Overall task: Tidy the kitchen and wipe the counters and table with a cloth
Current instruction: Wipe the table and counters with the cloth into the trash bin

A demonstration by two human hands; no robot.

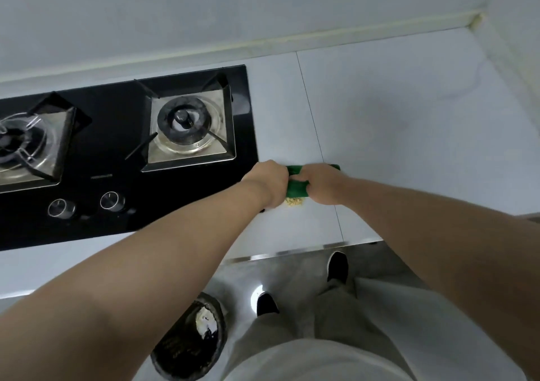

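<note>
Both hands on a green cloth (297, 189) on the white counter (380, 111), just R of the black hob (122, 149), near the counter's front edge; L hand (267, 180) is balled up at the cloth's L end, R hand (321, 184) at its R end, knuckles up, each gripping the fabric w/ curled fingers; fingertips hidden under the hands; cloth bunched betw. them, a strip sticking out past the R hand. Small heap of yellowish crumbs (295, 202) on the counter, touching the cloth's near edge. Hob has 2 burners and 2 knobs (112, 201) at front. On the floor below: dark bin (190, 342) beside the person's L shoe (266, 303).
</note>
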